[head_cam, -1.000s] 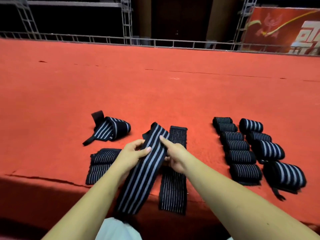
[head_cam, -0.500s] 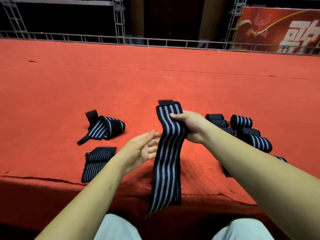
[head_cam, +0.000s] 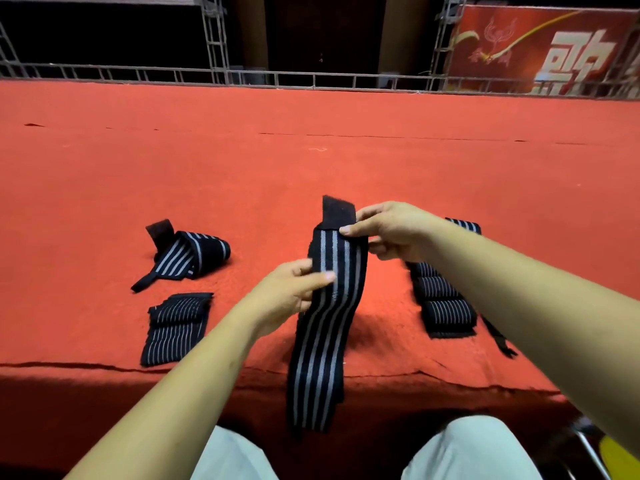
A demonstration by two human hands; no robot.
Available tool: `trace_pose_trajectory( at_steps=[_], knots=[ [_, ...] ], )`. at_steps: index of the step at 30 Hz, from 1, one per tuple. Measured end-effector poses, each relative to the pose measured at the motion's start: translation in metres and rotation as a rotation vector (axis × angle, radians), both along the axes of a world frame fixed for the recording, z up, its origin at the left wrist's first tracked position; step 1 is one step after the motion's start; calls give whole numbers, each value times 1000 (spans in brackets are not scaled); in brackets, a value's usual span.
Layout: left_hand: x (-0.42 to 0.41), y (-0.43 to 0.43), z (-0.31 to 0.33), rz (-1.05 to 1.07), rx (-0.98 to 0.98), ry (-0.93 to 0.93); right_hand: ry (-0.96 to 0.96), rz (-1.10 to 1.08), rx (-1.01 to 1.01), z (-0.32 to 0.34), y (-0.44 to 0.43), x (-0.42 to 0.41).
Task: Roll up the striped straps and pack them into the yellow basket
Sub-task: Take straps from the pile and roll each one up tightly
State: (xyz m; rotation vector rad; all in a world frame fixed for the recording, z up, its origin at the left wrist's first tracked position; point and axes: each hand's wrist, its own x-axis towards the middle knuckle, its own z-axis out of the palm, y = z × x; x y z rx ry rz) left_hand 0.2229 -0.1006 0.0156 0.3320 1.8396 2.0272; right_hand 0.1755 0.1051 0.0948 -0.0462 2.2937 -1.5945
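The right hand [head_cam: 391, 230] pinches the top of a long striped strap [head_cam: 329, 323], thumb on its front just under the plain black end tab [head_cam: 338, 211]. Lower down, the left hand [head_cam: 287, 296] grips the strap's left edge, thumb across the stripes. The strap hangs past the red carpeted platform [head_cam: 311, 150] edge. Rolled straps [head_cam: 446, 306] lie behind the right forearm; a loosely rolled strap [head_cam: 194, 252] and a folded strap [head_cam: 176, 327] lie left.

Held strap [head_cam: 329, 306] centre; 2 loose straps [head_cam: 180, 289] left; rolls [head_cam: 445, 306] right.
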Motion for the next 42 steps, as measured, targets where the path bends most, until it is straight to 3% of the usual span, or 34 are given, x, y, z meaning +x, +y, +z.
trace_pose_trajectory(
  at_steps=[5, 9, 11, 14, 19, 23, 28, 30, 32, 34, 37, 42],
  knots=[
    [12, 18, -25, -169, -206, -101, 49, -209, 56, 27, 17, -27],
    [13, 33, -36, -220, -63, -313, 183, -395, 20, 32, 30, -54],
    [10, 42, -42, -265, -66, -329, 255, -453, -26, 26, 35, -68],
    [-8, 54, -58, -231, -326, -151, 340, -481, -14, 9, 40, -94],
    [-33, 73, -72, -68, -908, 369, 381, -493, 71, -23, 40, -137],
    [-50, 76, -86, 29, -931, 494, 320, -502, 133, -57, 43, -176],
    [-63, 77, -91, -109, -1198, 656, 206, -531, 166, -107, 45, -210],
    [-69, 75, -87, -147, -1148, 619, 132, -549, 159, -128, 50, -223],
    [-75, 68, -83, -139, -965, 514, 104, -563, 181, -152, 56, -245],
    [-85, 49, -75, -23, -815, 451, 146, -621, 222, -152, 53, -248],
    [-103, -9, -59, 286, -751, 442, 215, -614, 237, -131, 22, -225],
    [-127, -137, -58, 872, -963, 400, 192, -363, 98, -125, -75, -191]
  ],
)
